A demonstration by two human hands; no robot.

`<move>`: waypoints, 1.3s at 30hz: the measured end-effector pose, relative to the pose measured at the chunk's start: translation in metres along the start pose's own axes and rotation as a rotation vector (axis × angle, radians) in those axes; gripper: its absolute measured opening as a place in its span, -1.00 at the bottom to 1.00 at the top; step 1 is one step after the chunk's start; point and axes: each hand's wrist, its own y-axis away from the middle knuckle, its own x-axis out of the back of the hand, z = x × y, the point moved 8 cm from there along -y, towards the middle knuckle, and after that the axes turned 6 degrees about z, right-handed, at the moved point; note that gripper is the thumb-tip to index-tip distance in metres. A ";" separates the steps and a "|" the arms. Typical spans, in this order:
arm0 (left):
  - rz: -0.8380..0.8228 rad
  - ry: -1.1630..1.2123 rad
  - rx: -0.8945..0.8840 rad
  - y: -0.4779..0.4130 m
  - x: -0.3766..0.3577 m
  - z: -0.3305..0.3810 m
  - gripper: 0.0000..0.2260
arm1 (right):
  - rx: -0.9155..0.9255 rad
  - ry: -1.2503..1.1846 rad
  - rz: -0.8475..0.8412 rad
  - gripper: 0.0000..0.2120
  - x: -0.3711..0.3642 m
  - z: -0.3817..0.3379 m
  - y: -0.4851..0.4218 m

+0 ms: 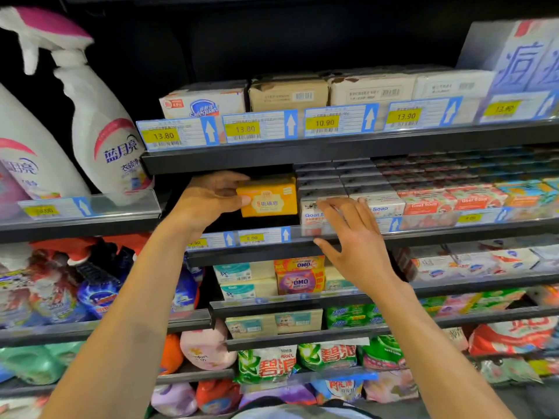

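My left hand (pixel 208 201) grips the left end of a yellow-orange soap box (pixel 269 199), thumb across its front and fingers over its top, just above the second shelf (pixel 260 252). The box is level, with its label facing me. My right hand (pixel 354 240) is spread with straight fingers in front of the shelf's clear rail; its fingertips are at the white goat soap boxes (pixel 311 211) right of the yellow box. Whether they touch the boxes is unclear.
More goat soap boxes in red and blue (pixel 453 201) fill the shelf to the right. Cardboard soap packs (pixel 290 92) and price tags (pixel 245 128) sit on the shelf above. White spray bottles (pixel 102 131) stand at left. Detergent bags (pixel 266 364) fill lower shelves.
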 end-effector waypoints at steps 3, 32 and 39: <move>0.022 -0.047 0.012 -0.006 -0.004 -0.003 -0.66 | -0.002 0.042 0.030 -0.44 0.001 0.001 -0.005; -0.029 -0.667 -0.155 -0.050 -0.031 -0.015 -0.69 | 0.041 -0.086 0.138 -0.54 0.000 0.008 -0.005; -0.019 -0.646 -0.196 -0.049 -0.033 -0.015 -0.65 | 0.024 -0.061 0.107 -0.52 -0.001 0.006 -0.004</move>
